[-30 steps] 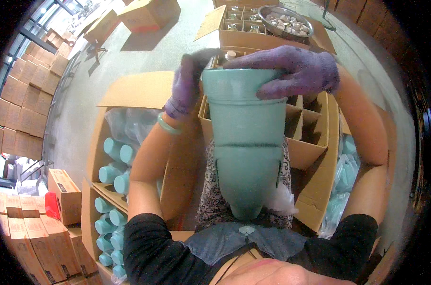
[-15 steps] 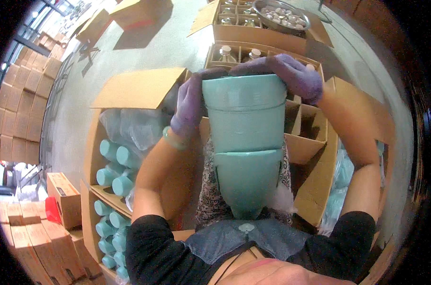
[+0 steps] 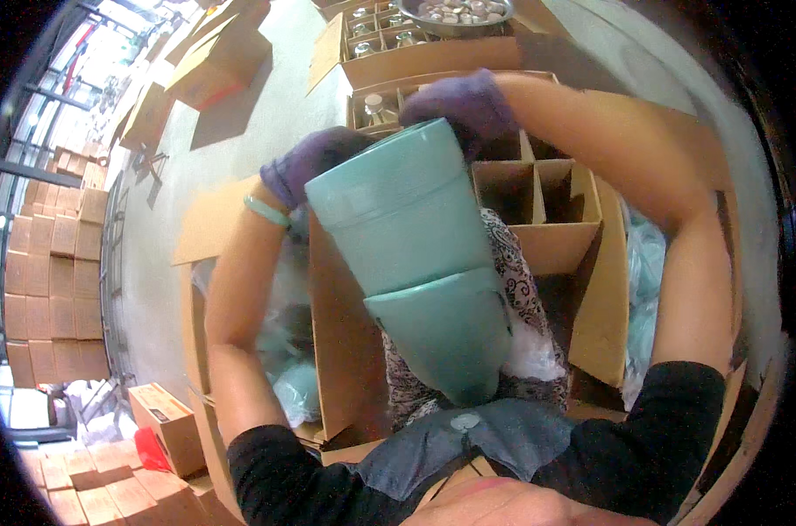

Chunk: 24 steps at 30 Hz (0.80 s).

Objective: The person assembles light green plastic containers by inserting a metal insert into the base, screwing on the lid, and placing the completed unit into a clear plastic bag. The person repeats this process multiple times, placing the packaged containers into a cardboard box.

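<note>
A large teal bucket-like vessel (image 3: 402, 210) stretches from my chest toward the far side, its wide rim away from me and tilted left. It looks like two tapered sections, one set into the other. My left hand (image 3: 315, 162), in a purple glove, is closed around the rim's left side. My right hand (image 3: 468, 105), gloved alike, curls over the rim at the far right. Most fingertips are hidden behind the vessel. Just beyond lies a divided carton (image 3: 551, 241), with a clear capped bottle (image 3: 378, 110) in one cell.
A metal bowl (image 3: 481, 32) of small pale pieces rests on a farther carton (image 3: 442, 66) of bottles. Open cartons flank me, holding bagged teal things (image 3: 297, 390) on the left and teal plastic (image 3: 645, 272) on the right. Stacked boxes (image 3: 60, 276) stand far left.
Both hands have moved left and slightly away from me, and the vessel's rim has swung left with them. The whole view has shifted, and my left forearm now covers more of the left carton.
</note>
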Motion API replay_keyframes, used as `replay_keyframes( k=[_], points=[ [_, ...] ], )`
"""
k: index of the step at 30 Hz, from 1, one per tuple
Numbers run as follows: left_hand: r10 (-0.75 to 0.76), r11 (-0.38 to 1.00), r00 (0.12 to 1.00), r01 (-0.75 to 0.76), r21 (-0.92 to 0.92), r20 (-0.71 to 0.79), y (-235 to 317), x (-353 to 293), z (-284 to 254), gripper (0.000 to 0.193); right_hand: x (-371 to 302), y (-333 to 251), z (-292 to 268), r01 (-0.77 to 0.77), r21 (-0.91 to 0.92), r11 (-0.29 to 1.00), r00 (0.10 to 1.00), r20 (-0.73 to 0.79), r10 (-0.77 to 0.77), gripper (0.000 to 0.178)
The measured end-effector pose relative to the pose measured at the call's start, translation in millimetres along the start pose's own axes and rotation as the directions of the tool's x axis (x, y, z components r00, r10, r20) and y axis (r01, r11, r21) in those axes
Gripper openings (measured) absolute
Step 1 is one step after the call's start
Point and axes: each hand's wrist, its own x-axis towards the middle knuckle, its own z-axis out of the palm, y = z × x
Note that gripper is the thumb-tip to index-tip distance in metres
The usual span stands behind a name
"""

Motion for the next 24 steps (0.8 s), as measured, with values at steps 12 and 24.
replay_keyframes(
  k=[12,24],
  points=[
    [-0.362,0.77,0.896,0.443,-0.459,0.258,10,33,16,0.035,66,49,22,-0.277,0.038,0.96,0.941,0.215,0.263,0.042],
    [-0.192,0.758,0.776,-0.271,-0.593,-0.6,66,-17,81,0.076,-27,-1,87,0.608,0.346,0.715,0.63,-0.758,-0.169,0.043]
  ],
)
